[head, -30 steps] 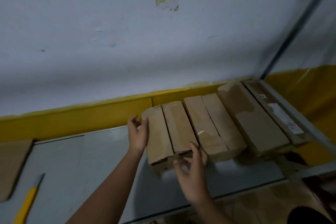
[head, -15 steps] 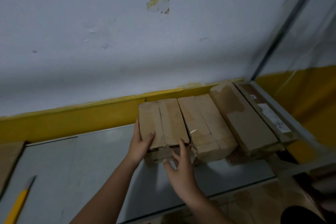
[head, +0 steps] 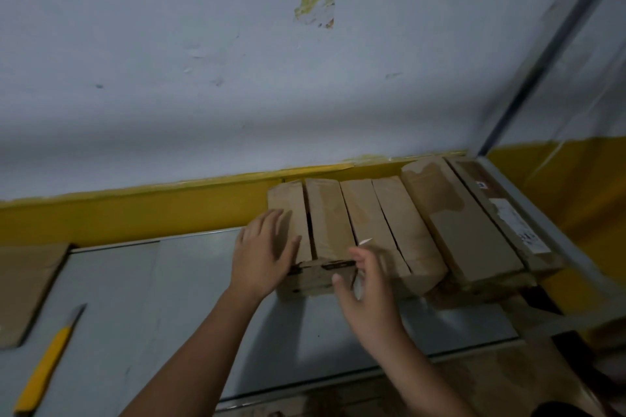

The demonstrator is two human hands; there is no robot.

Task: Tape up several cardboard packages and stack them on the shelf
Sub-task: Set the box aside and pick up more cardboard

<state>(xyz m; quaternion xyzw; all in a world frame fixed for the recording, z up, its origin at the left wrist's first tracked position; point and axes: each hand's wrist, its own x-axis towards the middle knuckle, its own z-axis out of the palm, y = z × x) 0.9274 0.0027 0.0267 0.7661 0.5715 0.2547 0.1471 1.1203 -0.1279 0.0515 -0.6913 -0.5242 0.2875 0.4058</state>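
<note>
Several long brown cardboard packages lie side by side on the grey shelf [head: 142, 298], against the yellow-and-white wall. My left hand [head: 262, 256] rests flat, fingers spread, on the left side and top of the leftmost package [head: 325, 213]. My right hand [head: 367, 294] is open and blurred, just in front of that package's near end, at its right corner. The two middle packages [head: 382, 223] sit to the right, then a longer one [head: 457, 213] and a labelled one [head: 508, 213] at the shelf's right end.
A yellow-handled utility knife [head: 47, 359] lies at the shelf's front left. A flat cardboard piece [head: 23, 284] lies at the far left. A metal upright [head: 548, 51] stands at the right. Below the shelf's front edge is a brown floor.
The leftmost package has been pushed back toward the wall, in line with the others. My left hand slid from its far left corner down its side; my right hand has drawn back off its end.
</note>
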